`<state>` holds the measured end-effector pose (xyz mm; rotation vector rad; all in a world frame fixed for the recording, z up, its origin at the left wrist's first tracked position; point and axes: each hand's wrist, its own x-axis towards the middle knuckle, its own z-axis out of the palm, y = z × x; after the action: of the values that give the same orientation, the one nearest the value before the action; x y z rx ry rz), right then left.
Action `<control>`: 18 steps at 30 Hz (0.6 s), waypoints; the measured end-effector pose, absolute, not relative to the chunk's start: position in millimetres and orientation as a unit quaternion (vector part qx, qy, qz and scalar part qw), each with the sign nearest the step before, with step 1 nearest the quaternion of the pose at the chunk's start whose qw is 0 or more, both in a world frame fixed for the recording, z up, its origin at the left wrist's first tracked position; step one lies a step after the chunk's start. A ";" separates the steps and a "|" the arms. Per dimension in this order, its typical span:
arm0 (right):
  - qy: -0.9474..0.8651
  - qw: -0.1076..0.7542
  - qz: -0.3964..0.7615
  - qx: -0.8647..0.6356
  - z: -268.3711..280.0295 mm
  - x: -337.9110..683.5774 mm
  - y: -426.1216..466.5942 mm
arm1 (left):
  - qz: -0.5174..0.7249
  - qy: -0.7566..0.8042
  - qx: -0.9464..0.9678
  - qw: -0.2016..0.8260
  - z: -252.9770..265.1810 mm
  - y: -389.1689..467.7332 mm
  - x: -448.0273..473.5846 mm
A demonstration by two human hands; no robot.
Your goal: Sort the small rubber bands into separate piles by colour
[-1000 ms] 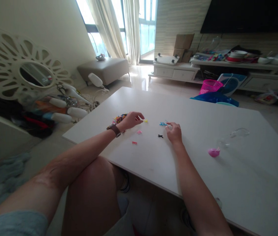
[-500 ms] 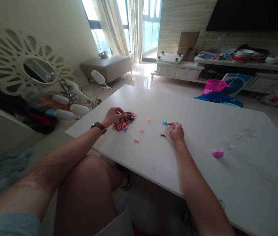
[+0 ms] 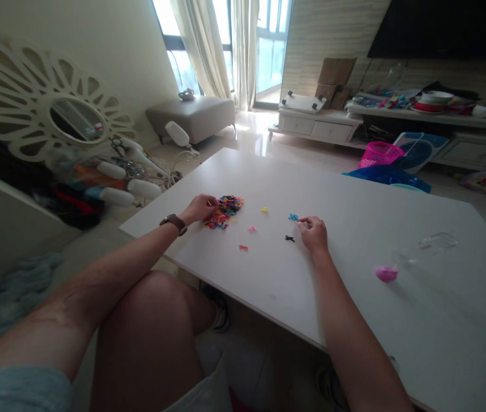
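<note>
My left hand point(image 3: 201, 208) rests at the left edge of a mixed heap of small colourful elastic hair bands point(image 3: 225, 210). Its thumb and fingertips are drawn together among the bands; what they pinch is too small to make out. My right hand point(image 3: 313, 233) is at a little bunch of blue bands point(image 3: 293, 217), fingertips pressed together at its right edge. Whether a band is between them does not show. A black bunch point(image 3: 289, 238) lies just nearer to me. Between the hands lie yellow bands point(image 3: 264, 210), pink bands point(image 3: 252, 229) and red bands point(image 3: 243, 248), each apart.
The white table point(image 3: 268, 171) carries a pink pouch-like object point(image 3: 386, 273) and a clear plastic container point(image 3: 438, 241) at the right. Beyond it stand a pink basket point(image 3: 380, 154) and a grey bench point(image 3: 200, 114). White lamp-like parts point(image 3: 143, 187) are near the table's left edge.
The view has shifted slightly, so everything sits a little further right. Both hands stay at the same places, the left at the heap and the right beside the blue bands.
</note>
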<state>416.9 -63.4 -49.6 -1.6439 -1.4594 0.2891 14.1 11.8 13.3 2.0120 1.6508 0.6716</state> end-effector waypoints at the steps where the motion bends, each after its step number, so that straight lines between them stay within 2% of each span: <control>1: -0.587 0.445 0.117 -0.666 -49.3 417.0 -63.5 | 0.251 0.595 0.730 0.224 13.3 12.4 13.4; 7: -0.587 0.443 0.119 -0.667 -48.0 416.5 -64.0 | 0.303 0.581 0.730 0.195 14.4 15.9 11.9; 18: -0.588 0.443 0.115 -0.667 -50.2 416.6 -62.9 | 0.347 0.582 0.697 0.232 16.5 15.0 19.0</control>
<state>416.6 -62.9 -50.2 -1.6531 -1.4583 0.2847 19.0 15.0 16.5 1.9166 1.6010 0.9549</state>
